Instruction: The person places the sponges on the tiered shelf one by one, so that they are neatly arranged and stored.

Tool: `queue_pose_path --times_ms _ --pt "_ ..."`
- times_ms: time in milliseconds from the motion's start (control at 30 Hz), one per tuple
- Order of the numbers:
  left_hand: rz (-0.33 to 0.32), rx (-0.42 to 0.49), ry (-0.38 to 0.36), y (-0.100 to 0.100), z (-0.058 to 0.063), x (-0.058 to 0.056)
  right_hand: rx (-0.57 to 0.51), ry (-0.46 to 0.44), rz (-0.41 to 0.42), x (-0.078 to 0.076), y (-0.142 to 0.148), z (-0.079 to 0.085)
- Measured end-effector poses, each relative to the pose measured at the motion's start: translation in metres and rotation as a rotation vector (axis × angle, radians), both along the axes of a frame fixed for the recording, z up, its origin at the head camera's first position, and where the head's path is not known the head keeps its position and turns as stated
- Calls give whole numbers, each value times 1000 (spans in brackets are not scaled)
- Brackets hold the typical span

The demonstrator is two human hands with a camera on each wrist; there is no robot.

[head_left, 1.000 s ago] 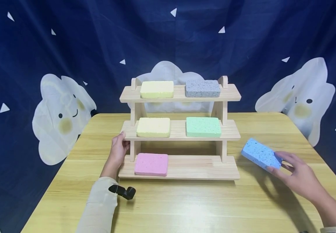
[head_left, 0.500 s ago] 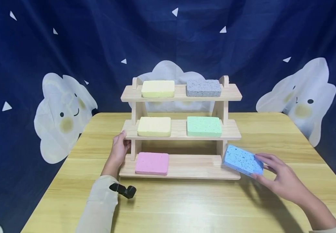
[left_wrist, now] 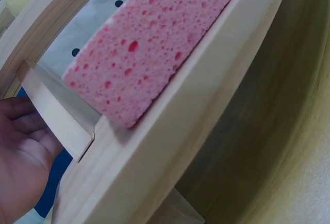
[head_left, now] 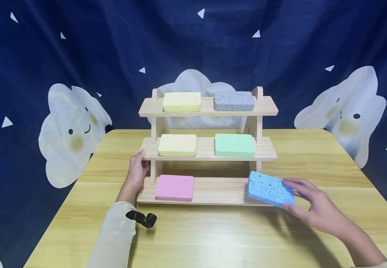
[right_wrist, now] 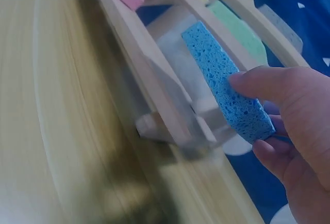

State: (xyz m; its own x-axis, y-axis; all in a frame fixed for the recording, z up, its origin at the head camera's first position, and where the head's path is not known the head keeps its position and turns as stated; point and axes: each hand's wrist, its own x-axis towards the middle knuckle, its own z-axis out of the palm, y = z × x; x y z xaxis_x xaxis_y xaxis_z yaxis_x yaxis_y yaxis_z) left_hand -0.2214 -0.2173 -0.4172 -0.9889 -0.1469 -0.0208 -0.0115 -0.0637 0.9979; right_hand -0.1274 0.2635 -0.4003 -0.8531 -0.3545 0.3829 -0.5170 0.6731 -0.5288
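Note:
My right hand (head_left: 317, 208) pinches a blue sponge (head_left: 269, 189) by its right end, thumb on the near side and fingers on the far side. The tilted sponge is in front of the right part of the bottom tier of a wooden shelf stand (head_left: 213, 201); the right wrist view shows the blue sponge (right_wrist: 216, 74) held off the wood. At the stand's left side my left hand (head_left: 136, 173) grips the end of the middle tier, its fingers partly hidden behind the upright. A pink sponge (head_left: 174, 188) lies at the left of the bottom tier, near that hand.
A cream sponge (head_left: 177, 145) and a green sponge (head_left: 235, 145) lie on the middle tier. The top tier bears a yellow sponge (head_left: 181, 102) and a grey sponge (head_left: 234, 101). The stand is on a wooden table (head_left: 200, 238) before a dark blue curtain (head_left: 166, 37).
My right hand has carried the blue sponge leftward, from beside the stand to in front of the bottom tier's right end. The left hand has kept its place on the stand.

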Motion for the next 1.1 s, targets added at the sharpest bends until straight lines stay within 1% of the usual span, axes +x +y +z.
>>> queue_pose_path --times_ms 100,300,467,533,633,667,767,867,900,1000,1100 --pt "2 2 3 1 0 0 18 24 27 -4 -9 0" --pt "6 6 5 2 1 1 8 42 114 -14 -29 -3" --pt "7 -1 9 1 1 1 33 62 139 -23 -45 -9" --pt "4 -5 26 1 0 1 29 62 153 -26 -50 -11" --pt "-9 3 81 2 -2 2 16 51 179 -30 -58 -15" --pt "-19 21 112 2 -3 3 18 43 181 -31 -60 -15" --pt "-33 20 138 3 -3 5 47 17 181 -34 -65 -16" --pt "-21 4 98 2 -3 5 75 -5 186 -35 -70 -17" --pt "-13 -17 66 2 -2 5 83 -10 188 -36 -71 -17" --pt "-1 -16 17 2 0 3 95 -21 194 -37 -75 -17" --pt "2 -4 4 3 3 3 106 -34 185 -38 -77 -18"
